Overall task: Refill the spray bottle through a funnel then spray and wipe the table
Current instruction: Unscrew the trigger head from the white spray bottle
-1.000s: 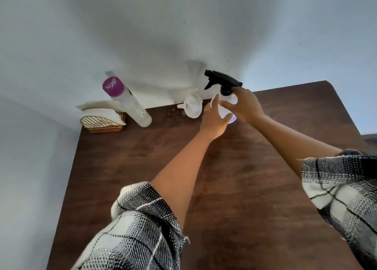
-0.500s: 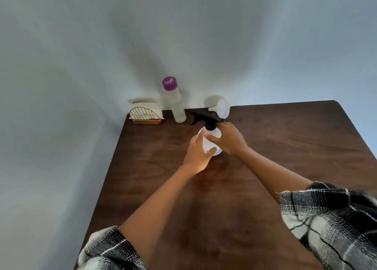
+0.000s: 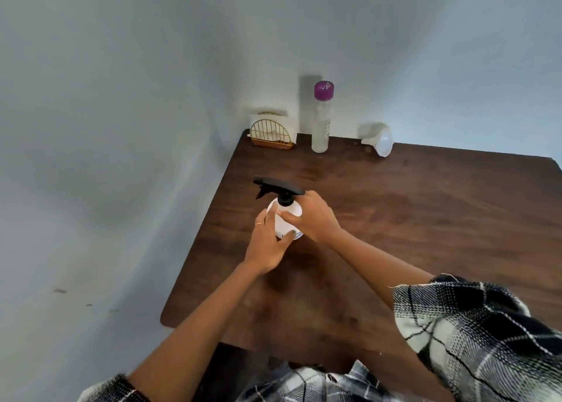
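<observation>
Holding: sprayer (image 3: 286, 216) gripped in both hands near the table's left side, brought close for easy work.
Sleeves: plaid cuffs pushed up on both forearms, likely to keep cloth clear of liquid.
Left hand (image 3: 267, 243): wrapped around the white body from the left, fingers curled partway, thumb pressed low on the front; probably bracing against twist.
Right hand (image 3: 313, 219): closed over the shoulder and neck from the right, fingers bent around just below the black collar; placed as if ready to unscrew.
Sprayer: upright, base hidden by the hands, so resting on the wood or raised cannot be told; black trigger head (image 3: 278, 187) on top, nozzle pointing left, cap not yet off.
Stage: early, by the look; opening comes first, nothing poured.
Table (image 3: 425, 219): dark wood, bare in the middle, leaving room for filling and wiping.
Funnel (image 3: 381, 141): white, lying on its side at the far edge, well apart from the sprayer; needed once the neck is open.
Bottle (image 3: 321, 119): clear, purple cap on, upright at the far edge against the wall; likely the refill source.
Holder (image 3: 271, 134): gold wire with white napkins, far left corner just beside the bottle; probably for wiping.
Risk: thin plastic body may flex under a hard squeeze.
</observation>
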Action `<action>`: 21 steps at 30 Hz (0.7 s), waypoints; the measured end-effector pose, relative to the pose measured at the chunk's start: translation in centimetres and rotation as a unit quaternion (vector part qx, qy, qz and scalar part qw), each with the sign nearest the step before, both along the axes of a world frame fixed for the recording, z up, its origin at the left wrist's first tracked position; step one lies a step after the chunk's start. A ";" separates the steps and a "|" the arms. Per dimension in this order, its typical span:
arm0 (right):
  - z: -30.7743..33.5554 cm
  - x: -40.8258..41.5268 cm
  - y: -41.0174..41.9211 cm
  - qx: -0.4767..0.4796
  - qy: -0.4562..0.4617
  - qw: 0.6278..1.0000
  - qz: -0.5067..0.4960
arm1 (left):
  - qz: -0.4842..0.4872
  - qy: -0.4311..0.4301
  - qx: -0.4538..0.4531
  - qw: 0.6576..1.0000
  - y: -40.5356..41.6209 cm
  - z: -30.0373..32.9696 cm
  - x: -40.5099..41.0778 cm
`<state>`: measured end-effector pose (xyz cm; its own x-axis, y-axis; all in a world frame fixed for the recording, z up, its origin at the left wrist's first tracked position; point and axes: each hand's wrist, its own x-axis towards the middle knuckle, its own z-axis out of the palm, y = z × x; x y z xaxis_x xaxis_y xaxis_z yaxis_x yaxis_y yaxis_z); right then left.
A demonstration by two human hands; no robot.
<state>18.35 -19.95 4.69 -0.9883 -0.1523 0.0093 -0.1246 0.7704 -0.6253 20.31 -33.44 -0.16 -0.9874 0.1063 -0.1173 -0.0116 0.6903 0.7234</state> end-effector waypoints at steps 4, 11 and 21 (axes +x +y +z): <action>-1.1 1.9 -1.2 0.006 -0.013 1.000 0.006 | 0.004 -0.007 0.013 1.000 -1.2 -1.5 2.2; -3.1 3.3 -1.3 0.009 -0.053 0.998 0.021 | 0.009 -0.031 0.007 0.999 -1.3 -3.6 4.5; -1.9 3.7 -2.6 -0.252 -0.051 0.961 -0.105 | 0.037 0.000 -0.061 0.997 0.3 -3.4 1.2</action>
<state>22.01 -22.59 2.77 -0.9964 0.0486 -0.0693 0.0823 0.3671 -0.9265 21.48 -33.18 -3.59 -0.9921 0.0179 -0.1242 -0.0656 0.7700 0.6346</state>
